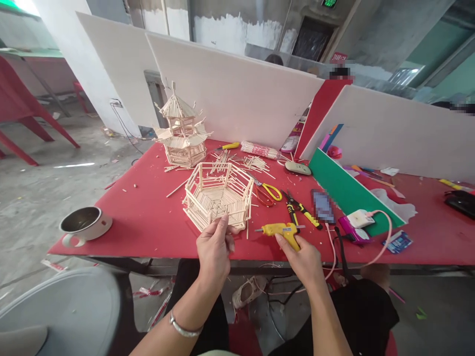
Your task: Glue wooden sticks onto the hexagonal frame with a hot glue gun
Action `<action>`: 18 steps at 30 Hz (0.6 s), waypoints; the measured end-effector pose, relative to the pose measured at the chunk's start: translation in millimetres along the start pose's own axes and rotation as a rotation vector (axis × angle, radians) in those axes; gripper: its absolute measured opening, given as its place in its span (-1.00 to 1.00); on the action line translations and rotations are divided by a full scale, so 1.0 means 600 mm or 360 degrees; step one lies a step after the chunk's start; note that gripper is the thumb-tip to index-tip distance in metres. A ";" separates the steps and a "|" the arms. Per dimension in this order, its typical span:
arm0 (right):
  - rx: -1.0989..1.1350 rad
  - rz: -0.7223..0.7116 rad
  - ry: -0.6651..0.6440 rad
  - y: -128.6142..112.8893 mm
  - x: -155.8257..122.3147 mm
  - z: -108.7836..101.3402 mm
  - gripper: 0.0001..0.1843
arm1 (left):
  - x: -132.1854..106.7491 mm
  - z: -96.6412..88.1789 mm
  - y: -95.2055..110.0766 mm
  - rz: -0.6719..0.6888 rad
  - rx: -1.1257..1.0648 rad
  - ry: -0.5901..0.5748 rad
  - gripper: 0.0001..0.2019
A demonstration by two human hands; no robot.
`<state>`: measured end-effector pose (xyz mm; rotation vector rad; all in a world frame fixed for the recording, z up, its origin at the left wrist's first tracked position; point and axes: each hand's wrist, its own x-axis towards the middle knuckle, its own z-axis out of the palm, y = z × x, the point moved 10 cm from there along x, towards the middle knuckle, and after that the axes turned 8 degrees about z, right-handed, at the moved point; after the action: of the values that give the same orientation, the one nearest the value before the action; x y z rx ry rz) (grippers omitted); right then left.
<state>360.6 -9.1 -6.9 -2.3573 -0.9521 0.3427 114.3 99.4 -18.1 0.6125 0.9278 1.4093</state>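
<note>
My right hand (302, 257) grips a yellow hot glue gun (282, 230) by its handle, nozzle pointing left. My left hand (216, 243) is closed in a pinch at the near edge of a hexagonal frame of wooden sticks (218, 198). Whatever is between its fingertips is too small or hidden to make out, and the hand covers part of the near rim. The frame has a slatted floor and low railed sides. Behind it to the left stands a tiered stick pagoda (181, 129) with a pointed roof.
Loose sticks (256, 163) and a bagged bundle (260, 149) lie behind the frame. Red-yellow scissors (270, 191), pliers (302, 210) and a phone (323, 205) are to the right, near a green board (352, 188) and cables. A metal mug (85, 223) sits at the left table edge.
</note>
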 end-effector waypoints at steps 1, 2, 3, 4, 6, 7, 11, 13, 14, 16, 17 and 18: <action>0.0015 -0.0002 -0.0124 0.007 0.005 0.014 -0.40 | 0.000 0.000 0.001 0.0004 0.0009 0.0005 -0.66; 0.0014 -0.0024 -0.0202 0.011 0.008 0.024 -0.38 | 0.001 0.001 0.003 0.0009 0.0019 0.0011 -0.66; -0.0009 -0.0062 -0.0224 0.012 0.012 0.029 -0.36 | 0.001 0.001 0.005 0.0016 0.0030 0.0018 -0.67; -0.0062 -0.0110 -0.0190 0.010 0.015 0.029 -0.35 | 0.001 0.002 0.007 0.0023 0.0043 0.0029 -0.66; -0.0233 -0.0227 0.0016 -0.002 0.016 0.016 -0.36 | 0.001 0.001 0.009 0.0030 0.0072 0.0058 -0.66; -0.0324 -0.0291 0.0155 -0.012 0.013 0.005 -0.39 | 0.001 0.000 0.010 0.0031 0.0085 0.0074 -0.65; -0.0194 -0.0415 0.0578 -0.057 -0.025 -0.034 -0.54 | 0.001 -0.002 0.011 0.0036 0.0123 0.0106 -0.63; 0.0289 -0.0417 0.0461 -0.083 -0.043 -0.028 -0.60 | 0.001 -0.001 0.013 0.0044 0.0137 0.0110 -0.63; 0.0578 -0.0444 0.0229 -0.104 -0.050 -0.006 -0.60 | 0.001 -0.001 0.014 0.0046 0.0142 0.0115 -0.62; 0.1018 -0.0360 -0.0276 -0.149 -0.061 0.052 -0.57 | 0.000 -0.001 0.016 0.0048 0.0149 0.0126 -0.60; 0.1168 -0.0295 -0.0416 -0.170 -0.066 0.073 -0.53 | 0.000 -0.001 0.016 0.0047 0.0153 0.0128 -0.59; 0.1299 -0.0217 -0.0446 -0.184 -0.066 0.086 -0.50 | 0.000 0.000 0.017 0.0047 0.0159 0.0126 -0.60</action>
<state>248.8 48.8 17.8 -1.5166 -0.8665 0.8407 108.5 100.5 -9.8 0.6510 1.0606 1.4286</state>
